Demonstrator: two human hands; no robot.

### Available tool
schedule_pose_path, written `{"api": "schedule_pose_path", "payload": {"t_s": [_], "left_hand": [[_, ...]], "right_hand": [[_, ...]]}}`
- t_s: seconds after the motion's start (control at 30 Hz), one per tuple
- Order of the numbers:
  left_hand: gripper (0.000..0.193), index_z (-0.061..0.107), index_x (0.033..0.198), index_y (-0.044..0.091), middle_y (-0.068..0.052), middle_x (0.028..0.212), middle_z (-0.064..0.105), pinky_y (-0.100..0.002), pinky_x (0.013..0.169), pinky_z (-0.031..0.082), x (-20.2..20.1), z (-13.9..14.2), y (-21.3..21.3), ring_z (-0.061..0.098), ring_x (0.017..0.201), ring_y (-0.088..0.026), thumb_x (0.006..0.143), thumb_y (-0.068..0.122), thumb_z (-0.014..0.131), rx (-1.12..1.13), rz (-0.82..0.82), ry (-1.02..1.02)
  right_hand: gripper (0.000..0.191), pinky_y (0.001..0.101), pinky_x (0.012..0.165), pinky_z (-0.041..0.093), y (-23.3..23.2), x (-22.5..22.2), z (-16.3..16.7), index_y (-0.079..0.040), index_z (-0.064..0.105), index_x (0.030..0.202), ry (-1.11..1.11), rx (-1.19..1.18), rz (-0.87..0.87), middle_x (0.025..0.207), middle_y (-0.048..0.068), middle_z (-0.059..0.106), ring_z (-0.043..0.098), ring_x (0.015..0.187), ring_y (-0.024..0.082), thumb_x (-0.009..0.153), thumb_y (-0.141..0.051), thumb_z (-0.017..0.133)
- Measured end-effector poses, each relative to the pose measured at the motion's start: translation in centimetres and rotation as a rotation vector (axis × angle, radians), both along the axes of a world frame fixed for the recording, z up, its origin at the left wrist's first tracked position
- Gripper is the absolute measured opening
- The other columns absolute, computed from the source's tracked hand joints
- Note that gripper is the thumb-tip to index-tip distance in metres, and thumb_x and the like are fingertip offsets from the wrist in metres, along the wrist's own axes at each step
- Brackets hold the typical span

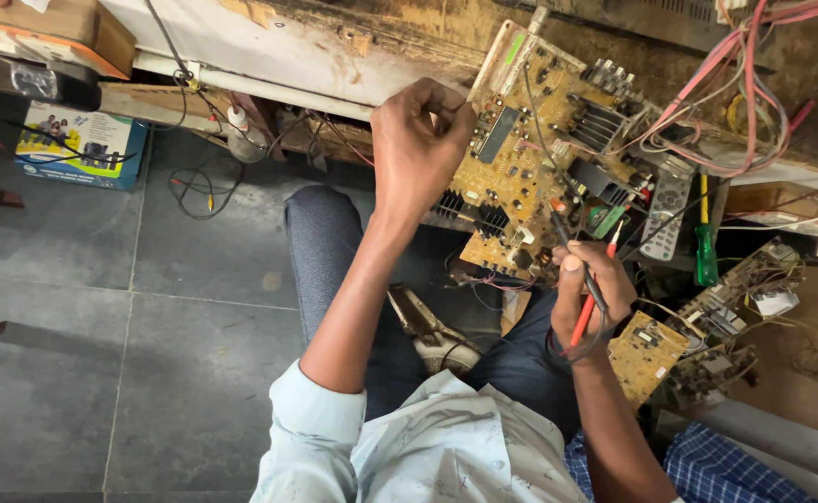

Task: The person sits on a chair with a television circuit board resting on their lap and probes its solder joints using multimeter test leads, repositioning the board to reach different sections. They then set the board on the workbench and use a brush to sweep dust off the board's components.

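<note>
Left hand (420, 140) clamps the far-left edge of the yellow-brown populated circuit board (530, 158), tilted against the bench. Right hand (588, 289) pinches red and black probe leads (584, 307) at the board's near edge.

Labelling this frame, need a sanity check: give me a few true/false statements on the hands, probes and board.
1. The left hand grips the top edge of the yellow circuit board. True.
2. The right hand holds a soldering iron. False: it holds a red probe and a black probe.
3. A grey remote control lies right of the board. True.
4. The green screwdriver is in the left hand. False: it lies on the bench beside the remote.
</note>
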State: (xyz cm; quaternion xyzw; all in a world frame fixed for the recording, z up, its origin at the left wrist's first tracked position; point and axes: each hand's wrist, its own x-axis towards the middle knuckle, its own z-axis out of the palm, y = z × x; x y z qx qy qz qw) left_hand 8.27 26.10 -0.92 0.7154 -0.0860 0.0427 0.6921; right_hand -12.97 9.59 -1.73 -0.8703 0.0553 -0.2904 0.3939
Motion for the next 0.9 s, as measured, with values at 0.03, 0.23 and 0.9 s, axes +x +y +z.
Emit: {"api": "schedule_pose_path", "payload": {"t_s": [0.03,0.23,0.9], "left_hand": [[0.010,0.069,0.079,-0.001,-0.005,0.069,0.071,-0.026,0.055,0.047,-0.01,-0.06,-0.12,0.058,0.057,-0.007,0.084,0.006,0.074,-0.005,0.007,0.005],[0.012,0.070,0.079,-0.002,-0.004,0.069,0.072,-0.025,0.055,0.048,-0.13,0.04,-0.25,0.059,0.057,-0.005,0.084,0.007,0.075,-0.013,0.031,0.018],[0.024,0.061,0.071,-0.002,-0.006,0.064,0.064,-0.029,0.052,0.044,-0.42,-0.33,-0.66,0.056,0.053,-0.009,0.086,0.007,0.078,-0.011,0.081,-0.056]], "right_hand": [[0.017,0.0309,0.079,0.061,0.00,0.05,-0.01,0.006,0.062,0.119,-0.003,-0.003,0.000,0.108,0.019,0.068,0.075,0.095,0.024,0.110,-0.007,0.059],[0.015,0.0308,0.079,0.061,0.14,0.24,0.10,0.006,0.062,0.118,-0.008,0.004,0.001,0.108,0.019,0.068,0.075,0.095,0.024,0.109,-0.005,0.059],[0.016,0.0316,0.081,0.062,0.74,0.46,0.04,0.007,0.062,0.119,-0.014,-0.016,-0.027,0.109,0.020,0.068,0.074,0.094,0.025,0.109,-0.005,0.059]]}}
